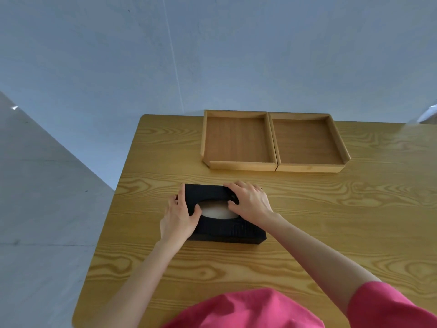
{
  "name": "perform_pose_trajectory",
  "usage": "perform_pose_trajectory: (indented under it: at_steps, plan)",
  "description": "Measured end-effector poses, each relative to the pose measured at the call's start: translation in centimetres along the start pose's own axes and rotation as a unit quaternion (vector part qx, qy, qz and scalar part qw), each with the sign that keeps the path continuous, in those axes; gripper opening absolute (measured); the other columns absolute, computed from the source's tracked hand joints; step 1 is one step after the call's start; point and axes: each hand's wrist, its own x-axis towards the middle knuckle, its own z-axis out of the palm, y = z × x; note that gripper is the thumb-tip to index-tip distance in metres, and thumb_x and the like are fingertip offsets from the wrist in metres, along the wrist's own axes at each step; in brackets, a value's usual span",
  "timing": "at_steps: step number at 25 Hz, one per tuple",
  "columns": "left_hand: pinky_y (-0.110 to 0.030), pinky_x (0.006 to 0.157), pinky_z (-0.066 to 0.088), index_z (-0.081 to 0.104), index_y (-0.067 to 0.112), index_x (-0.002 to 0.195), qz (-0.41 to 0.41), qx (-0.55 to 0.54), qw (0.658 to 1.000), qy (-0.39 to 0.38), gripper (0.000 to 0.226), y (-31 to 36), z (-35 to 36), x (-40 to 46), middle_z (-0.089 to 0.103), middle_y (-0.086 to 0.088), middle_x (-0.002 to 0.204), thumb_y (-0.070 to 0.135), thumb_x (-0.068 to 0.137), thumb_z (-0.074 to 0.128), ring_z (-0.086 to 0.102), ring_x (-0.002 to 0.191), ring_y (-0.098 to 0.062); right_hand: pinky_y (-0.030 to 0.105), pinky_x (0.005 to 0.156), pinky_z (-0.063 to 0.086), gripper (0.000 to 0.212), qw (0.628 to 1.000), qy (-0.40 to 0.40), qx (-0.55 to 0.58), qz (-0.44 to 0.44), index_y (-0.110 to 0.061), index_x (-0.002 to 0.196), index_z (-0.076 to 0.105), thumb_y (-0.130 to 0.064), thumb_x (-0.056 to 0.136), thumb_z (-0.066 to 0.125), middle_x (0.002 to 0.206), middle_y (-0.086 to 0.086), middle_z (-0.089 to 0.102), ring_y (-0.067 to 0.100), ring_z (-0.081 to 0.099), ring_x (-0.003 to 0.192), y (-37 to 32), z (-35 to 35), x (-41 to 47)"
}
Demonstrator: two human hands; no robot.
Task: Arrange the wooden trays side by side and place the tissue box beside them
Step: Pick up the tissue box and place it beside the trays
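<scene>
Both hands hold the black tissue box [222, 223]: left hand [179, 216] on its left end, right hand [248, 202] over the top. It sits near-centre on the grained worktop [331, 221], short of two touching wooden trays [272, 143]. Best lifted level, set flush beside them. Box ribbed, matte; trays smooth, shallow.

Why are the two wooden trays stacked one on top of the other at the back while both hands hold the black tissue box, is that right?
Not quite. In the head view the left tray and right tray sit side by side on the table, edges touching, not stacked. The left hand and right hand do hold the black tissue box.
</scene>
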Motion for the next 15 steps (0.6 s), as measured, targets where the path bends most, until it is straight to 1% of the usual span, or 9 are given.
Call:
perform_pose_trajectory:
  at_steps: [2,4,5,7,8,10,12,13,15]
  plan:
    - [-0.036,0.067,0.05,0.003,0.024,0.144,0.002,-0.001,1.0,0.005,0.07,-0.1,0.2,-0.1,0.043,-0.015,0.127,0.04,0.088,0.044,0.053,0.105,-0.03,0.035,0.107,0.025,0.049,1.0,0.011,0.021,-0.007,-0.022,0.133,0.039,-0.025,0.086,0.052,0.132,0.002,0.052,0.021,0.043,0.123,0.3,0.1,-0.3]
    - [-0.034,0.062,0.048,0.002,0.025,0.144,-0.002,-0.013,1.0,0.006,0.071,-0.1,0.3,-0.2,0.044,-0.015,0.126,0.04,0.089,0.043,0.054,0.1,-0.03,0.035,0.111,0.02,0.055,0.998,0.028,0.055,-0.002,-0.021,0.136,0.033,-0.026,0.086,0.054,0.142,0.003,0.041,0.021,0.035,0.131,0.7,0.2,-0.8]
    - [-0.033,0.062,0.047,0.002,0.026,0.144,-0.004,-0.023,1.0,0.005,0.071,-0.1,0.5,-0.3,0.044,-0.015,0.125,0.04,0.089,0.043,0.055,0.099,-0.029,0.037,0.112,0.02,0.059,0.996,0.045,0.078,0.015,-0.019,0.139,0.028,-0.027,0.086,0.055,0.147,0.004,0.033,0.022,0.029,0.135,1.0,0.2,-1.4]
    - [-0.034,0.065,0.047,0.001,0.025,0.144,-0.007,-0.035,0.999,0.009,0.071,0.0,0.6,-0.5,0.044,-0.015,0.126,0.041,0.089,0.043,0.054,0.102,-0.03,0.039,0.112,0.021,0.068,0.985,0.085,0.133,0.07,-0.019,0.141,0.019,-0.029,0.086,0.057,0.152,0.006,0.02,0.022,0.018,0.139,1.6,0.1,-2.7]
    - [-0.036,0.069,0.048,0.002,0.023,0.144,-0.013,-0.042,0.999,0.011,0.071,0.1,0.7,-0.5,0.044,-0.016,0.129,0.042,0.089,0.043,0.053,0.106,-0.03,0.04,0.112,0.022,0.071,0.978,0.095,0.16,0.099,-0.019,0.142,0.016,-0.029,0.086,0.058,0.153,0.006,0.017,0.022,0.016,0.14,1.9,0.2,-3.4]
    - [-0.04,0.082,0.047,0.002,0.02,0.144,-0.027,-0.073,0.997,0.003,0.074,0.0,0.7,-0.6,0.039,-0.015,0.138,0.043,0.088,0.044,0.046,0.12,-0.031,0.038,0.112,0.022,0.075,0.965,0.081,0.202,0.148,-0.02,0.143,0.012,-0.032,0.085,0.058,0.154,0.004,0.016,0.02,0.015,0.14,2.5,0.6,-4.6]
    - [-0.042,0.098,0.04,0.003,0.018,0.144,-0.027,-0.12,0.992,-0.025,0.077,-0.4,0.4,-0.6,0.029,-0.012,0.148,0.044,0.087,0.047,0.032,0.133,-0.028,0.037,0.111,0.024,0.076,0.956,0.057,0.232,0.172,-0.02,0.143,0.011,-0.034,0.085,0.058,0.153,0.003,0.019,0.02,0.018,0.139,2.7,1.0,-5.5]
    - [-0.042,0.103,0.035,0.003,0.017,0.144,-0.021,-0.143,0.989,-0.043,0.078,-0.7,0.2,-0.6,0.024,-0.011,0.151,0.043,0.087,0.049,0.027,0.137,-0.026,0.037,0.11,0.026,0.076,0.951,0.048,0.249,0.177,-0.022,0.143,0.01,-0.035,0.085,0.058,0.151,0.003,0.023,0.019,0.022,0.138,2.8,1.1,-5.7]
    - [-0.039,0.11,0.026,0.002,0.018,0.145,-0.011,-0.178,0.981,-0.075,0.08,-1.5,-0.2,-0.8,0.016,-0.007,0.154,0.041,0.086,0.052,0.019,0.14,-0.022,0.036,0.107,0.031,0.077,0.937,0.032,0.293,0.188,-0.025,0.143,0.011,-0.033,0.084,0.06,0.147,0.002,0.032,0.019,0.03,0.135,2.9,1.3,-6.2]
